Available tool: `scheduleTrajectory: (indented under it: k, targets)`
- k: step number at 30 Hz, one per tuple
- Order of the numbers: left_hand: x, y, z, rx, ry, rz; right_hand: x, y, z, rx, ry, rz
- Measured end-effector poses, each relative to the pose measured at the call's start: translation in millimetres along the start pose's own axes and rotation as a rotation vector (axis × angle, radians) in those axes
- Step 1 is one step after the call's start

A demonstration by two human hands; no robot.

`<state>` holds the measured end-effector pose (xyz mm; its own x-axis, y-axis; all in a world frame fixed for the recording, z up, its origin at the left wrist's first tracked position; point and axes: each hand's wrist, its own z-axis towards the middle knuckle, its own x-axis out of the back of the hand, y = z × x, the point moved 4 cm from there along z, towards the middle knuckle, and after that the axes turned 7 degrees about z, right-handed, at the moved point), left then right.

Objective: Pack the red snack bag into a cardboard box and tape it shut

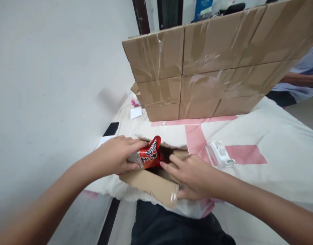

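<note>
An open cardboard box (148, 185) sits on the bed edge close to my lap, its near flap folded outward. My left hand (123, 153) grips a red snack packet (150, 153) with white and dark lettering, at the box's left side over the opening. My right hand (191, 173) is at the right side of the box, fingers curled over its right flap, with a fingertip close to the packet. The inside of the box is dark and mostly hidden.
A white tape dispenser (220, 154) lies right of the box. Behind stands a wall of stacked, taped cardboard boxes (204, 64). A white wall (56, 68) runs along the left. Another person's arm (301, 80) shows at far right. A dark flat object (111, 129) lies beside the wall.
</note>
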<state>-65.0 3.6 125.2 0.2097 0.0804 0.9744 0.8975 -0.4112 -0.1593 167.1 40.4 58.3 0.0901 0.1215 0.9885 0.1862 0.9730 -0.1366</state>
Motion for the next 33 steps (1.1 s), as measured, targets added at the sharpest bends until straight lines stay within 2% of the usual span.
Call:
scheduleTrajectory:
  k: [4,7,11,14,17,20,22,24,26,29,31,33]
  targets:
    - [-17,0,-8,0.103,0.021,-0.098,-11,21,-20,-0.129,0.143,0.015]
    - [-14,2,-5,0.06,0.071,-0.106,-29,40,-31,-0.065,0.418,0.204]
    - [-3,9,25,-0.067,0.037,-0.099,-57,59,-35,0.064,0.822,0.451]
    - [-6,14,57,-0.118,-0.072,-0.076,-84,66,-32,0.061,0.924,0.536]
    - [-29,26,87,-0.191,-0.131,-0.058,-111,75,-31,-0.066,0.96,0.593]
    - [-67,41,109,-0.283,-0.122,-0.111,-129,82,-33,-0.191,1.037,0.6]
    - [-90,48,118,-0.34,-0.167,-0.181,-133,83,-33,-0.192,1.083,0.594]
    - [-101,50,119,-0.362,-0.183,-0.218,-133,80,-34,-0.135,1.132,0.586]
    - [-93,46,114,-0.328,-0.115,-0.203,-132,76,-36,-0.097,1.181,0.563]
    - [-65,32,89,-0.201,0.071,-0.191,-133,75,-37,-0.161,1.217,0.539]
    - [-50,17,63,-0.071,0.257,-0.24,-131,75,-38,-0.178,1.247,0.544]
    - [-47,1,34,0.064,0.477,-0.303,-124,73,-36,-0.148,1.239,0.521]
